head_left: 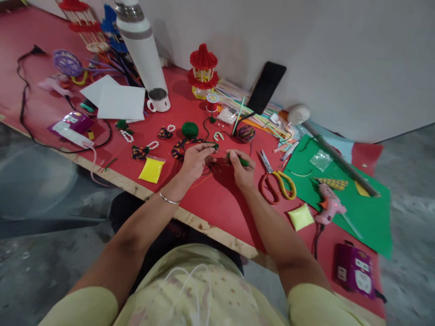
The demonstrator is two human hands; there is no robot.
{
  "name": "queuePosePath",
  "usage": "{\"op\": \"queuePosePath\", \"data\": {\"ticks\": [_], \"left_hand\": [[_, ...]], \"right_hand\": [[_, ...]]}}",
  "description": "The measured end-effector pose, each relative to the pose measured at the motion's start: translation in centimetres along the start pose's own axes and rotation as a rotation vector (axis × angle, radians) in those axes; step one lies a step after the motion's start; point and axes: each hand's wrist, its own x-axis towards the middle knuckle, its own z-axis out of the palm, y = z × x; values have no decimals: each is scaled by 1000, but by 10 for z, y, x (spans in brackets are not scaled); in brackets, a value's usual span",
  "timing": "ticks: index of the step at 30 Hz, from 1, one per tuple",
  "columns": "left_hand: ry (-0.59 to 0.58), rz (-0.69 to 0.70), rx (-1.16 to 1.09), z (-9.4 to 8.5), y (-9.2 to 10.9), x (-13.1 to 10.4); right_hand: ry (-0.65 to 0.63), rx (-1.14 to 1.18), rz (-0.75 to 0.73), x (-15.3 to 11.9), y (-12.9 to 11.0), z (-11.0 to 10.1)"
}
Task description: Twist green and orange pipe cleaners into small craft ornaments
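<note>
At the left, a yellow packet [152,170] lies flat on the red tabletop [224,199]. Next, a multicoloured yarn strand [176,152] lies beside the left hand [196,162]; a green yarn ball [190,130] sits just beyond. The left thumb and forefinger are pinched together on a small green yarn piece [215,146], held above the tabletop between the two hands. The right hand [242,170] is closed around a green-handled tool [243,162], its thin shaft directed at the yarn piece. Further right, scissors [272,173] lie with blades slightly apart, near a pink glue gun [330,203].
</note>
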Motion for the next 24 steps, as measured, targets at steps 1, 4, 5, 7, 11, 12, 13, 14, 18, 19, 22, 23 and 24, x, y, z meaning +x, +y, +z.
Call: {"op": "queuePosePath", "data": {"ticks": [1,4,5,7,11,12,13,14,18,19,22,23,24], "left_hand": [[1,0,-4,0,0,1],[1,3,-13,-1,-1,2],[4,4,-15,-1,-1,2],[9,0,-14,-1,-1,2],[14,-6,-7,-1,-2,1],[13,-10,-14,-1,-2,1],[14,-17,-25,-1,-2,1],[17,-27,-37,-1,-2,1],[28,-59,-56,-1,-1,2],[30,-60,-55,-1,0,1],[31,-61,-58,0,0,1],[27,-60,-61,0,1,1],[21,-59,-64,0,1,0]], "right_hand": [[-1,3,-5,0,0,0],[4,-14,-6,0,-2,0],[7,-27,-4,0,-2,0],[10,-55,0,0,-2,1],[4,-70,-7,-1,-2,2],[4,-64,-13,-1,-2,2],[6,-59,-16,-1,-2,2],[11,-54,-17,-1,-2,2],[29,-43,15,-1,-4,3],[29,-40,22,-1,-4,3],[30,-32,25,-1,-6,3],[29,-28,22,-1,-6,4],[29,-25,16,-1,-6,4]]}}
